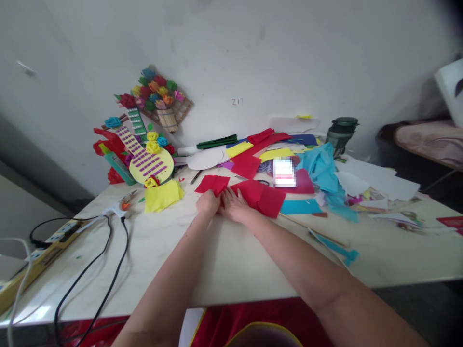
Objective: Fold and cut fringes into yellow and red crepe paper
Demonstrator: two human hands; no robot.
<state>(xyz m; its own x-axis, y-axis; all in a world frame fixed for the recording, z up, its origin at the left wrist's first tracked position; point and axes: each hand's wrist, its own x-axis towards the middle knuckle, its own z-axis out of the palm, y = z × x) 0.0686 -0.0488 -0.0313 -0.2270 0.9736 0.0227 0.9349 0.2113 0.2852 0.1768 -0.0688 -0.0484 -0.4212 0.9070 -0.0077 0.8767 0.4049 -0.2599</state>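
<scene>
Red crepe paper [248,190] lies on the table in front of me, creased near my fingers. My left hand [209,204] is closed on its near left part, the fingertips curled and partly hidden. Close beside it, my right hand [234,204] rests on the same paper with fingers stretched out and a little spread. Whether the red stretch is one sheet or overlapping pieces, I cannot tell. A yellow paper piece [164,196] lies to the left, a blue paper piece [300,206] to the right.
A glue gun [117,208] with a black cord and a power strip [47,250] occupy the left side. Paper-flower decorations [152,164] and a glue bottle [119,166] stand behind. Blue crepe paper [320,166], scraps and a dark bottle [342,135] are at right.
</scene>
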